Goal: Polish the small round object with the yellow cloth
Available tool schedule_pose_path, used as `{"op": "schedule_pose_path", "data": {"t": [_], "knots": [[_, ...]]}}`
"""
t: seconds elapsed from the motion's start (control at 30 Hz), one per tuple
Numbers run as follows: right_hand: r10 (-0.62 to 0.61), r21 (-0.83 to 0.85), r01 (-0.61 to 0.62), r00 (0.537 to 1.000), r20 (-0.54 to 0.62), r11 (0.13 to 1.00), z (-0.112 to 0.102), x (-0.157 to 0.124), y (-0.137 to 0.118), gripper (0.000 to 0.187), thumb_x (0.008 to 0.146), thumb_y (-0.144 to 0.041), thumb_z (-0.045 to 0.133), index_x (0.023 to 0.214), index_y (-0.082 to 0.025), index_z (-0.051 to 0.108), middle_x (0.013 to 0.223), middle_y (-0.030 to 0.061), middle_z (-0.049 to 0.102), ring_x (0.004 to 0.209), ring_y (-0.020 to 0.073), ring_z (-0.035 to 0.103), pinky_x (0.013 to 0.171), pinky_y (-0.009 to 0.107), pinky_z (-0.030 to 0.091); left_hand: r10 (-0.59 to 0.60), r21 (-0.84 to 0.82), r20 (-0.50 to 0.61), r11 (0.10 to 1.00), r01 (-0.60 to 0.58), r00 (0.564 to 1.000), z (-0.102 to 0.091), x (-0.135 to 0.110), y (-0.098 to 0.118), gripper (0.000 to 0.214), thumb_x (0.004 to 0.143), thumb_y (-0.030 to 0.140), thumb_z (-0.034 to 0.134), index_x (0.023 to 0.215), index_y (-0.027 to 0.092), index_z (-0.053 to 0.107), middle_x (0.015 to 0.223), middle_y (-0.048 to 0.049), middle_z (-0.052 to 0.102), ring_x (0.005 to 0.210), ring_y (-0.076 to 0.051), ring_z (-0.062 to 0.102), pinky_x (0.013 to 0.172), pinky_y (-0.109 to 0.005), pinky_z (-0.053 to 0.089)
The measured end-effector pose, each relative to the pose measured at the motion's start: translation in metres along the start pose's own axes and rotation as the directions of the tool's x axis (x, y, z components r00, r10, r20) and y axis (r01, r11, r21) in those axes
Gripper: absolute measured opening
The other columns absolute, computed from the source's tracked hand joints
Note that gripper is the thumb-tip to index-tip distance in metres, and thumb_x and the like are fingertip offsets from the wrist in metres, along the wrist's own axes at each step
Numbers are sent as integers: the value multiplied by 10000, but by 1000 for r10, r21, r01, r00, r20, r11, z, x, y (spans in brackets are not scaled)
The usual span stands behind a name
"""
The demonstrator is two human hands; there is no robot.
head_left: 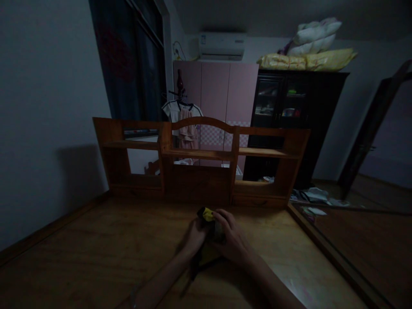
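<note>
In the dim light, a black-and-yellow bundle (208, 214) that looks like fabric is held over the bare wooden board. My left hand (197, 236) is closed round its left side. From the right, my right hand (232, 236) wraps it, with the fingertips at the yellow part near the top. Below the hands, a darker yellow part (207, 254) with black strips hangs or lies close to the board; I cannot tell which. One thin dark strap or stick end (193, 272) points down toward me. The exact kind of thing is too dark to make out.
The wooden board (112, 249) has a raised right edge (322, 244) and a shelved wooden headboard (201, 154) at its far end. A wall (48, 128) borders the left side. Behind stand a pink wardrobe (214, 90) and a black cabinet (302, 141). Bags (317, 195) lie at the right.
</note>
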State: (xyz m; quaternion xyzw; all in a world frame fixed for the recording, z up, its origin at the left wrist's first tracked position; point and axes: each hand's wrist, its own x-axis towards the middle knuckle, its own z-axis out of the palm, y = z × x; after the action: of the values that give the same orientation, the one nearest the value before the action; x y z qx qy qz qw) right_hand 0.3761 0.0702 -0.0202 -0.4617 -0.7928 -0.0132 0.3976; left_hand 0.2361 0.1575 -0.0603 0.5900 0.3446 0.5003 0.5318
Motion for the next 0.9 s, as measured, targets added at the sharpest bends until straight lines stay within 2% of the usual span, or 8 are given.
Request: {"op": "schedule_pose_path", "data": {"t": [0.07, 0.13, 0.23, 0.33, 0.53, 0.67, 0.8, 0.9], "knots": [[-10, -13, 10, 1000, -1, 1000, 0, 0, 3, 866, 635, -90, 709, 1379, -268, 303, 1377, 90, 353, 1254, 258, 383, 1032, 415, 394, -8, -70, 81, 997, 14, 997, 3, -6, 2, 299, 688, 265, 620, 949, 125, 662, 925, -74, 716, 903, -257, 646, 795, -326, 514], [-17, -22, 17, 1000, 20, 1000, 1, -1, 5, 864, 630, -77, 704, 1374, -272, 310, 1374, 89, 354, 1252, 258, 386, 1026, 417, 400, -54, -134, 110, 989, 68, 992, 5, -10, 3, 353, 661, 211, 626, 1005, 134, 643, 984, -82, 702, 953, -260, 633, 842, -340, 503], [-8, -32, 11, 996, 84, 999, 2, -2, 7, 854, 626, -75, 704, 1364, -276, 325, 1381, 88, 349, 1253, 261, 388, 1016, 417, 409, -116, -204, 81, 970, 131, 990, 7, -12, 3, 435, 626, 159, 628, 1060, 155, 612, 1083, -89, 671, 1034, -259, 604, 897, -345, 482], [-4, -23, 7, 993, 118, 1000, 4, -3, 7, 868, 613, -78, 719, 1361, -282, 329, 1391, 82, 343, 1258, 260, 386, 1020, 412, 404, -103, -204, 70, 972, 115, 992, 8, -12, 3, 450, 613, 166, 663, 1059, 159, 605, 1120, -104, 654, 1060, -265, 591, 906, -347, 478], [16, 28, -20, 990, 138, 999, 5, 0, -1, 888, 605, -90, 736, 1362, -311, 327, 1417, 66, 320, 1278, 264, 366, 1019, 417, 400, -96, -145, -62, 986, 86, 993, 9, -9, 3, 291, 580, 186, 682, 865, 143, 638, 972, -114, 700, 906, -260, 643, 813, -343, 512], [41, 82, -52, 990, 137, 995, -2, 1, -5, 948, 624, -185, 764, 1407, -305, 244, 1418, 77, 327, 1273, 268, 373, 1030, 433, 383, -71, -45, -175, 997, 64, 982, 5, -4, 0, 273, 558, 201, 687, 822, 147, 647, 921, -106, 715, 866, -257, 654, 764, -317, 519], [39, 142, -62, 986, 162, 988, -7, 0, -5, 985, 661, -283, 760, 1439, -293, 156, 1410, 88, 348, 1279, 268, 370, 1051, 445, 355, -67, 0, -232, 998, 69, 970, -2, 1, -5, 230, 582, 260, 674, 782, 146, 661, 897, -118, 726, 847, -273, 667, 713, -306, 523], [59, 153, -86, 983, 173, 984, -6, 0, -6, 963, 680, -293, 750, 1438, -304, 155, 1412, 78, 351, 1276, 263, 378, 1050, 445, 356, -49, 128, -300, 988, 91, 953, -8, 0, -9, 246, 602, 305, 665, 789, 146, 678, 880, -110, 732, 854, -281, 667, 681, -296, 524]]}}
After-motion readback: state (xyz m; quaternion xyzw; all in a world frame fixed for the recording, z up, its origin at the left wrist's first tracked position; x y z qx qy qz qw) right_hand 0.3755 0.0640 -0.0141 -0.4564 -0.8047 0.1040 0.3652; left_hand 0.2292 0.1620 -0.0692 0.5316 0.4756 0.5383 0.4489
